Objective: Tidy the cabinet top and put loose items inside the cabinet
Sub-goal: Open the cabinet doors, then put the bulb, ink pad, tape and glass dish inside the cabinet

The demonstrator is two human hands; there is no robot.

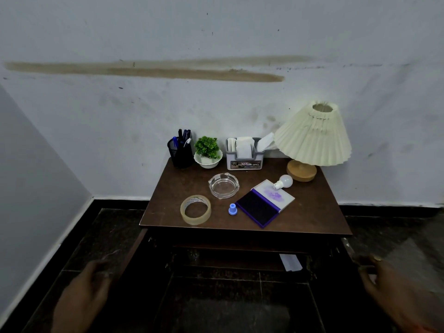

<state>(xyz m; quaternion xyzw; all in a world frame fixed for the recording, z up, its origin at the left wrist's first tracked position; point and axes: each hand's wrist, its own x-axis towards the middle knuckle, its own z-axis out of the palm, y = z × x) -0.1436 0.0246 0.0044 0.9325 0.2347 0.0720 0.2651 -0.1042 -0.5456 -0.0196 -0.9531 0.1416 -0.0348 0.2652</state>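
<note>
Head view: a small dark wooden cabinet [312, 217] stands against a stained pale wall [216, 92], its top crowded with loose items. Along the back sit a black mesh pen holder [179, 155], a small green plant in a white bowl [207, 152], a grey tissue box [244, 157] and a lamp with a pleated cream shade [312, 135] on a round wooden base. Nearer the front lie a clear glass ashtray [224, 185], a roll of clear tape [195, 209], a small blue cap [232, 209], and an open purple ink pad [264, 203] with a white light bulb [284, 181] resting on its lid. Below the top, the cabinet front looks open and dark, with a white slip of paper [290, 262] inside. Both hands hover low before the cabinet, blurred: the left hand [84, 296] with fingers loosely curled and holding nothing, the right hand [394, 292] spread near the cabinet's right edge, also holding nothing.
</note>
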